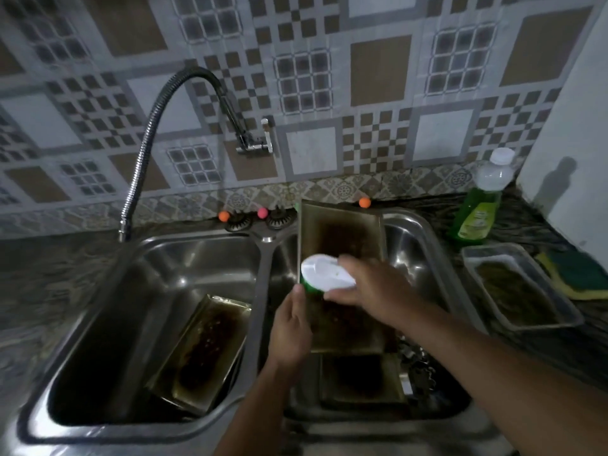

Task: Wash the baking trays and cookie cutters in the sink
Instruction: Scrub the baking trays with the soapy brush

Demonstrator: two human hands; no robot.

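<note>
Right hand [365,284] fingers curled on a white-lidded green tub [325,274], left hand [291,324] fingers steadying its base, over a burnt baking tray [342,232] propped in the right sink [424,245]; risk: tub slips, tray topples.

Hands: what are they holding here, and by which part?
Both hold a green container with a white lid: the right hand grips the lid; the left hand holds the green body below it.
</note>
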